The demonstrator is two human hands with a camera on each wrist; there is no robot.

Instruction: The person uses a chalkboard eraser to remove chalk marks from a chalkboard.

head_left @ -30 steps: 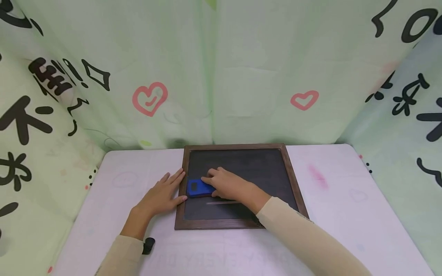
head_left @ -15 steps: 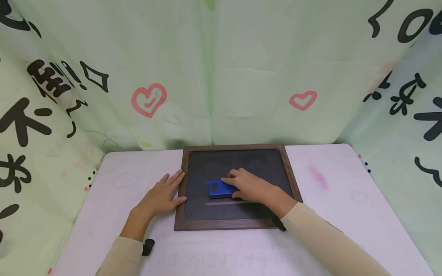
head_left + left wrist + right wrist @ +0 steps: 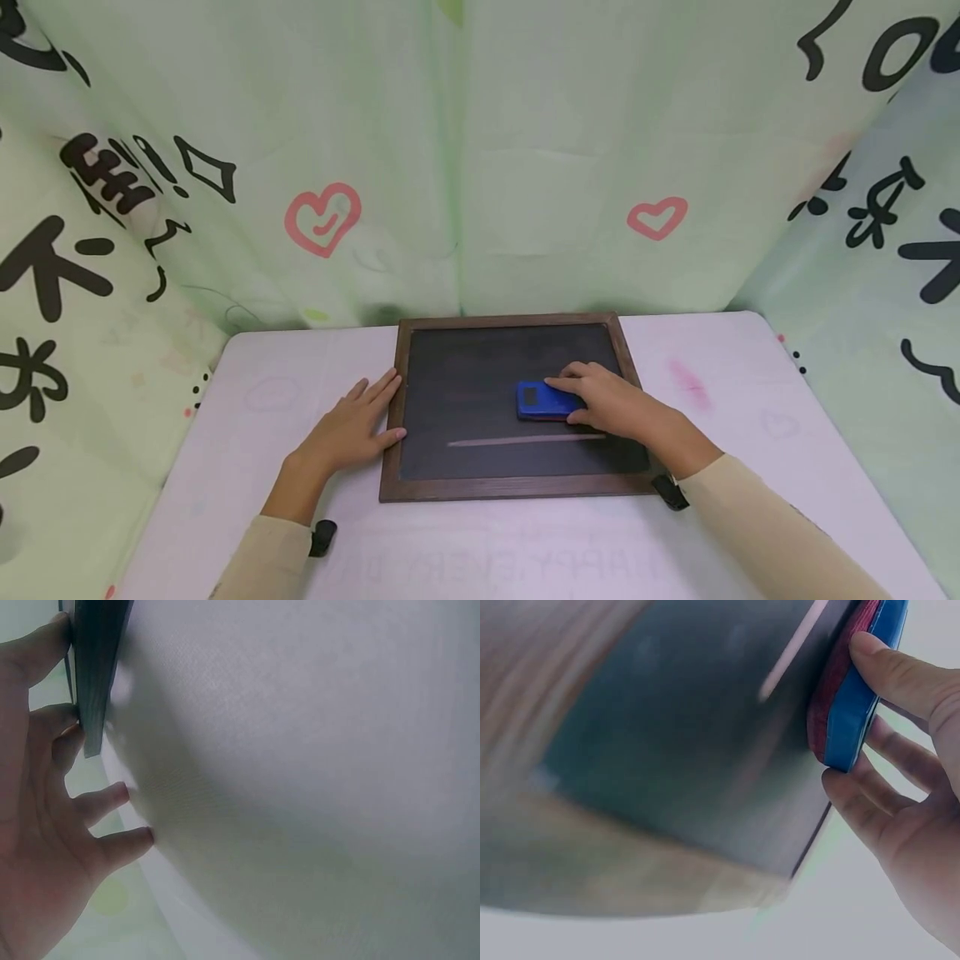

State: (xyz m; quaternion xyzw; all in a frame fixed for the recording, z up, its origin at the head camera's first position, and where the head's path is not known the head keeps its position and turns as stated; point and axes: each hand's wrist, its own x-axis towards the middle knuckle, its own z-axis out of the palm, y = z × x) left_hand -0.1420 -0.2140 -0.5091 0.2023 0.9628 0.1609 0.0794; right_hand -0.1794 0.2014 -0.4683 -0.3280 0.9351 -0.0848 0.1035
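Observation:
A dark chalkboard (image 3: 465, 392) in a brown wooden frame (image 3: 517, 487) lies flat on the white table (image 3: 255, 433). My right hand (image 3: 611, 404) grips a blue eraser (image 3: 542, 402) and presses it on the board's right half; in the right wrist view the eraser (image 3: 859, 690) shows a red felt underside against the board (image 3: 697, 735), with thumb and fingers curled round it. A pale chalk line (image 3: 525, 439) runs across the board just below the eraser. My left hand (image 3: 352, 425) rests flat on the table, fingertips against the frame's left edge (image 3: 94, 667).
Green curtains (image 3: 465, 150) printed with pink hearts and black characters close in the table at the back and both sides. A faint pink smudge (image 3: 690, 385) marks the table right of the board. A small black object (image 3: 322, 535) sits by my left wrist.
My right hand has slid the blue eraser across the board from its left edge to its right half. The left hand has stayed in place.

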